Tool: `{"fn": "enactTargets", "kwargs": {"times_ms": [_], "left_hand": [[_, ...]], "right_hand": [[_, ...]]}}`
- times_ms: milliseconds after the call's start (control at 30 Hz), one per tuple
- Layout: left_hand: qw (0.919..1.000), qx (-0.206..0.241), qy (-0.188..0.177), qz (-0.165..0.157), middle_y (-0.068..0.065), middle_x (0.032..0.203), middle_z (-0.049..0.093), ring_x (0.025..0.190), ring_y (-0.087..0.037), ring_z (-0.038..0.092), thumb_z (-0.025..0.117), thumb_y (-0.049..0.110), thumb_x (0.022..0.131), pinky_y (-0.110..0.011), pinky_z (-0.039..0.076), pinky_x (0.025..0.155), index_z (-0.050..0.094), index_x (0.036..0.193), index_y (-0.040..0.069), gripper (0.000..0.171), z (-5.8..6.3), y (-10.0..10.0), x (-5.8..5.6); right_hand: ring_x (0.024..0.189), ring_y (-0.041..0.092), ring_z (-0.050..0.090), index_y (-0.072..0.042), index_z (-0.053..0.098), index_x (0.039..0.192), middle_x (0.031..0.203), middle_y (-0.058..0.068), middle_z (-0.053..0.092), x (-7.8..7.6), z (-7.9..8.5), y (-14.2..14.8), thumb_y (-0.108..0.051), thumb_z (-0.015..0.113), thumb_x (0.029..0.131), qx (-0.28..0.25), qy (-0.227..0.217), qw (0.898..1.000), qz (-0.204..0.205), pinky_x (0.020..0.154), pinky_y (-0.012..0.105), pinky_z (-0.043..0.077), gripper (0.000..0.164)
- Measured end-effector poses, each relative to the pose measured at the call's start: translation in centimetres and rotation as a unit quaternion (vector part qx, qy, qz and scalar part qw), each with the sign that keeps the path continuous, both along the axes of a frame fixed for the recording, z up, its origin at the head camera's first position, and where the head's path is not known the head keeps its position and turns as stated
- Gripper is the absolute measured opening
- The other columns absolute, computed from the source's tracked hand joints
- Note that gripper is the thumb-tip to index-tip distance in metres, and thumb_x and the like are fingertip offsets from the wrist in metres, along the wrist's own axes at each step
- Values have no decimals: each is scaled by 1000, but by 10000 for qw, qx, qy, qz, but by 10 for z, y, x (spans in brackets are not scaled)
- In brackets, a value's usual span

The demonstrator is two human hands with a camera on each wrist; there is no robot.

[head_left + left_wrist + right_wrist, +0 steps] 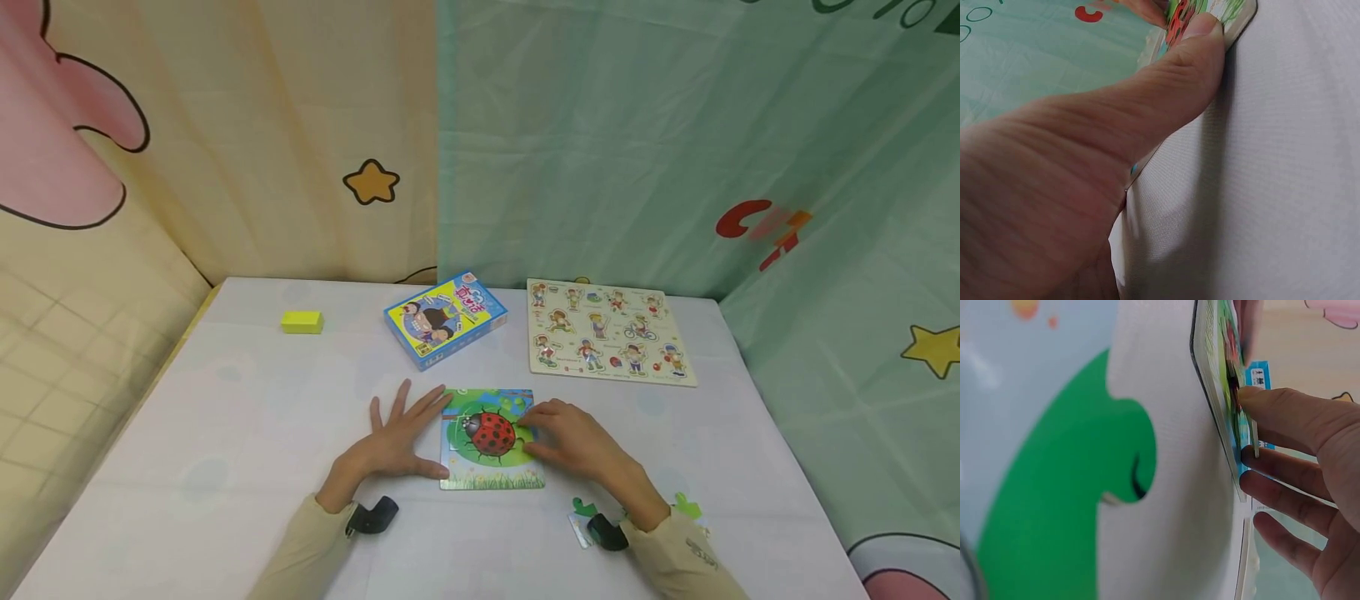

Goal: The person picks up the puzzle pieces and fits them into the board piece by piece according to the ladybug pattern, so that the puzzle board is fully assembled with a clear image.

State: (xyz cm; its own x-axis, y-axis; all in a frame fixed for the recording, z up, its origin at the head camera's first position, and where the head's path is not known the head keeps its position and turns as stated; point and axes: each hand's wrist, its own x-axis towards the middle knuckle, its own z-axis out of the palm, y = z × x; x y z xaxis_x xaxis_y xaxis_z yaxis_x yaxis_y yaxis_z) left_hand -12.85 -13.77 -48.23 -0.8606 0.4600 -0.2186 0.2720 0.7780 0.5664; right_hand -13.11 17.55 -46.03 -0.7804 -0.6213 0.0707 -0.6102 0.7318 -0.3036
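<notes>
A ladybug jigsaw puzzle [491, 481] lies flat on the white-covered table. With its fingers spread, my left hand [393, 442] rests its thumb and a fingertip on the puzzle's left edge; the left wrist view has the thumb [1191, 59] on the lower corner. From the right side, my right hand [573, 437] pinches a puzzle piece [1254, 434] between thumb and index finger over the board, the piece slightly tilted. Its other fingers are bent beside the board's edge. The piece's face is mostly hidden. Loose puzzle pieces [582, 507] lie near the right wrist, one a large green shape [1054, 506] up close.
Behind the puzzle are a blue and yellow box [446, 318] and a cream board with figure pictures [603, 333]. A yellow block [302, 322] sits at the back left. Another green piece [686, 506] lies beyond the right forearm. Curtains hang behind the table.
</notes>
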Motion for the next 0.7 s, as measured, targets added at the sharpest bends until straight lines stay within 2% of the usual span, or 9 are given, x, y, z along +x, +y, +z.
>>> {"fn": "enactTargets", "kwargs": {"times_ms": [400, 700], "left_hand": [[10000, 31, -9, -24, -3, 170, 13, 151, -49, -16, 86, 54, 71, -79, -18, 106, 25, 160, 22, 112, 0, -1, 0], [10000, 52, 3, -3, -3, 170, 13, 151, -48, -16, 86, 53, 71, -79, -18, 106, 25, 160, 22, 113, -1, -1, 1]], "right_hand": [[117, 22, 63, -11, 73, 118, 120, 2, 70, 1, -2, -4, -28, 78, 87, -2, -222, 9996, -149, 100, 42, 52, 36], [113, 19, 64, -12, 73, 118, 119, 0, 72, 2, -3, -4, -28, 79, 87, 72, -102, 9997, -204, 97, 41, 54, 36]]}}
